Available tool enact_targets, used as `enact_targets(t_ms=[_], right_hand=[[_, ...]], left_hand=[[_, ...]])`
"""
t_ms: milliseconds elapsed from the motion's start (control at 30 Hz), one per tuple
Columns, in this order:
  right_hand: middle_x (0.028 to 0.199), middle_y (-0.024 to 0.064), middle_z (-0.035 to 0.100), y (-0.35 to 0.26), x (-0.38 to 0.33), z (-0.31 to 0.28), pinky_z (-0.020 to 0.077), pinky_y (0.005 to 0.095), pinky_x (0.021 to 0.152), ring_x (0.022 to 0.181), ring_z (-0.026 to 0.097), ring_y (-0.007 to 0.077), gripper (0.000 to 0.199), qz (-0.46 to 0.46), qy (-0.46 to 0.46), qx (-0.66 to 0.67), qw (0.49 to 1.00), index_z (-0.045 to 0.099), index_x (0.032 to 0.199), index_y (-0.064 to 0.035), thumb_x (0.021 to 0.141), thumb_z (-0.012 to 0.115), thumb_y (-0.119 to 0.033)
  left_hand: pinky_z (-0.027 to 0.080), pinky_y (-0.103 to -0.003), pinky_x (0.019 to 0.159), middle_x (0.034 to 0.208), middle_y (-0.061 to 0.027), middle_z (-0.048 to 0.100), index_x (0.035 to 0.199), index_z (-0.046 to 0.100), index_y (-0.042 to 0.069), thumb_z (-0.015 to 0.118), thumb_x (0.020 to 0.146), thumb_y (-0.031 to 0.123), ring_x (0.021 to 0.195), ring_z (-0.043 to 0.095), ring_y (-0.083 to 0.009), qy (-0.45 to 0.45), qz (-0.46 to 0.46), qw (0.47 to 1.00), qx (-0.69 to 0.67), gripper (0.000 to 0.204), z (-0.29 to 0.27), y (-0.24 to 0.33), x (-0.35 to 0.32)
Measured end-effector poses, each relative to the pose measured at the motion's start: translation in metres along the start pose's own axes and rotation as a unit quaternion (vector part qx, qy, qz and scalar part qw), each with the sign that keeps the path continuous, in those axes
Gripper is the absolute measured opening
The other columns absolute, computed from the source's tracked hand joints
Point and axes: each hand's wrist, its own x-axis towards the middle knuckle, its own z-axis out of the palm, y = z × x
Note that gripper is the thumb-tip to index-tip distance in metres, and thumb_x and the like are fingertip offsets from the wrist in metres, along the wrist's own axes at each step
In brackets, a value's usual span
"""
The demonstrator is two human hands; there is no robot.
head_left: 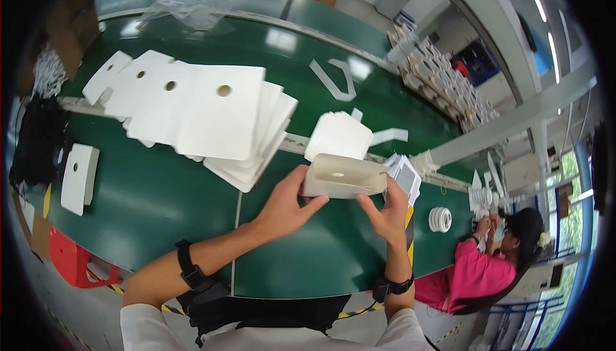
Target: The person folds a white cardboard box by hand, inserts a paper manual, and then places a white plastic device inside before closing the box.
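Head view: a white carton is held between the person's left hand and right hand, over the green bench, its open side facing the wearer.
Left hand: clamped on the carton's left end, fingers round the outside and thumb along the near wall.
Right hand: clamped on the opposite end, thumb low against the near wall; the 2 thumbs are well apart.
Carton walls: the near wall looks slightly bowed, so light, even pressure from the 2 ends should suit it better than a hard squeeze in the middle.
Round hole: 1 hole shows inside; fingers are best kept off its rim, since thin board may crease there.
Right end: the edges look a little loose; squaring that corner before pressing further would seem wise.
White panel: 1 panel with rounded corners stands out just behind the carton; whether it is joined on cannot be told, so tugging it would be risky.
White blanks: a fanned pile with 4 holes showing lies farther off to the left; elbows should stay clear of it.
Paper strips: several lie beyond, best kept out of the folds.
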Motion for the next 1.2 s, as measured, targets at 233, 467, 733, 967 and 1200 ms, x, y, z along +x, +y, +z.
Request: enact_targets(t_ms=[233, 467, 733, 967, 1200], right_hand=[[0.123, 0.0193, 0.063, -0.071, 0.085, 0.004, 0.0490, 0.0390, 0.096, 0.112, 0.061, 0.0322, 0.040, -0.296, 0.157, -0.093, 0.938, 0.061, 0.113, 0.0019, 0.076, 0.076, 0.004], [0.129, 0.0180, 0.060, -0.092, 0.151, 0.039, 0.0466, 0.0398, 0.101, 0.118, 0.059, 0.0335, 0.053, -0.372, 0.088, -0.198, 0.903, 0.053, 0.131, 0.0007, 0.081, 0.070, 0.004], [0.147, 0.0196, 0.048, 0.015, 0.065, 0.056, 0.0333, 0.0457, 0.116, 0.138, 0.044, 0.0390, 0.063, -0.087, 0.037, -0.199, 0.975, 0.044, 0.144, -0.0012, 0.088, 0.071, -0.012], [0.154, 0.0213, 0.041, 0.047, 0.026, 0.048, 0.0235, 0.0490, 0.122, 0.145, 0.036, 0.0382, 0.067, -0.020, -0.067, -0.193, 0.979, 0.042, 0.148, -0.0017, 0.092, 0.069, -0.027], [0.158, 0.0185, 0.037, 0.051, 0.022, 0.028, 0.0185, 0.0480, 0.124, 0.149, 0.031, 0.0365, 0.064, -0.042, -0.108, -0.137, 0.984, 0.044, 0.149, -0.0064, 0.092, 0.068, -0.022]], left_hand=[[0.051, -0.034, 0.069, 0.108, -0.0115, 0.059, 0.117, 0.054, -0.001, 0.065, 0.097, 0.012, 0.076, 0.062, -0.0191, 0.035, -0.069, 0.997, -0.022, 0.027, 0.000, -0.011, -0.002], [0.050, -0.036, 0.068, 0.103, -0.0126, 0.056, 0.107, 0.054, 0.001, 0.061, 0.098, 0.011, 0.075, 0.062, -0.0222, 0.018, 0.011, 0.999, 0.027, 0.015, 0.002, -0.018, -0.004], [0.050, -0.031, 0.069, 0.101, -0.0090, 0.054, 0.105, 0.058, 0.001, 0.062, 0.098, 0.009, 0.080, 0.061, -0.0170, -0.004, 0.009, 0.999, 0.052, 0.011, -0.001, -0.015, -0.006], [0.050, -0.028, 0.066, 0.102, -0.0069, 0.054, 0.103, 0.058, 0.001, 0.061, 0.098, 0.006, 0.078, 0.060, -0.0148, -0.029, -0.010, 0.998, 0.047, 0.007, -0.001, -0.014, -0.004], [0.049, -0.026, 0.066, 0.096, -0.0047, 0.060, 0.103, 0.058, 0.002, 0.057, 0.101, 0.008, 0.074, 0.059, -0.0113, -0.044, -0.072, 0.996, 0.030, 0.007, -0.001, -0.008, -0.001]])
